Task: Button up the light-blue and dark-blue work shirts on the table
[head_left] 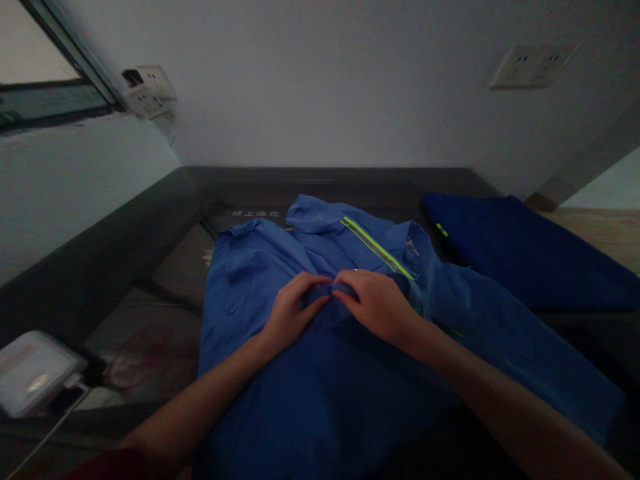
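Observation:
A blue work jacket (310, 373) with a yellow-green reflective stripe (375, 247) lies spread out in front of me. My left hand (300, 303) pinches a raised fold of its cloth between thumb and fingers. Close beside it, almost touching, my right hand (370, 300) grips the same fold. One sleeve (520, 347) stretches toward the lower right. A small round button (232, 309) shows on the left part of the jacket. What lies under the fold is hidden by my hands.
A darker blue folded garment (530, 247) lies at the right. At the lower left stands a white device (37, 373) with a cable. A dark raised border (325, 175) runs along the wall at the back. Wall sockets (533, 67) are higher up.

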Motion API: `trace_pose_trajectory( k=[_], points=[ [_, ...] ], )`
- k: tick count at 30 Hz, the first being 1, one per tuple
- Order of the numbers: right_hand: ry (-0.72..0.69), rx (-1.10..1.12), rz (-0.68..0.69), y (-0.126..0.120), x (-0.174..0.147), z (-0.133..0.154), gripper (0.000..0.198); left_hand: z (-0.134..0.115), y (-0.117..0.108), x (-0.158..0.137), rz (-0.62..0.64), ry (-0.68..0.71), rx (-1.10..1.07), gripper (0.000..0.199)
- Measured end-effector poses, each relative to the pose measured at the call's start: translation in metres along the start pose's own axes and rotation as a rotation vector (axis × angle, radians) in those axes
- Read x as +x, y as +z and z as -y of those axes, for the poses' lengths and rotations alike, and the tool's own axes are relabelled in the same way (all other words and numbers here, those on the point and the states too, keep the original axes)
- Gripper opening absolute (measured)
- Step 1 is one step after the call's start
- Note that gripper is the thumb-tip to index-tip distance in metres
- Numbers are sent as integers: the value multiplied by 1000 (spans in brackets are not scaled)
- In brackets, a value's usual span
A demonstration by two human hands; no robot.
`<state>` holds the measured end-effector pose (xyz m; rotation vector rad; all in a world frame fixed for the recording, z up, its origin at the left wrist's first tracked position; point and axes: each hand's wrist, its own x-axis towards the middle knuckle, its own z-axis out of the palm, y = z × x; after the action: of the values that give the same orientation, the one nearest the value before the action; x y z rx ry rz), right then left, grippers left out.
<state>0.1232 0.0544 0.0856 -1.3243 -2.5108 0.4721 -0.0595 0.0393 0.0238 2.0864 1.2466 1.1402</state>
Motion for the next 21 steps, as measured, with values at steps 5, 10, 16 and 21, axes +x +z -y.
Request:
trace_pose_trajectory(
  k=[5, 10, 16, 21],
  points=[
    [-126, -35, -17, 1, -3, 4, 14, 1, -1, -1, -68, 78, 49, 9],
    [-152, -9, -31, -2, -5, 5, 13, -1, -2, -4, -126, 204, 118, 4],
    [-94, 57, -13, -10, -2, 0, 12, -1, -3, -5, -29, 163, 185, 19],
    [-65, 151, 51, -26, 5, -30, 11, 0, -16, 4, 103, -29, 197, 28]
  ],
)
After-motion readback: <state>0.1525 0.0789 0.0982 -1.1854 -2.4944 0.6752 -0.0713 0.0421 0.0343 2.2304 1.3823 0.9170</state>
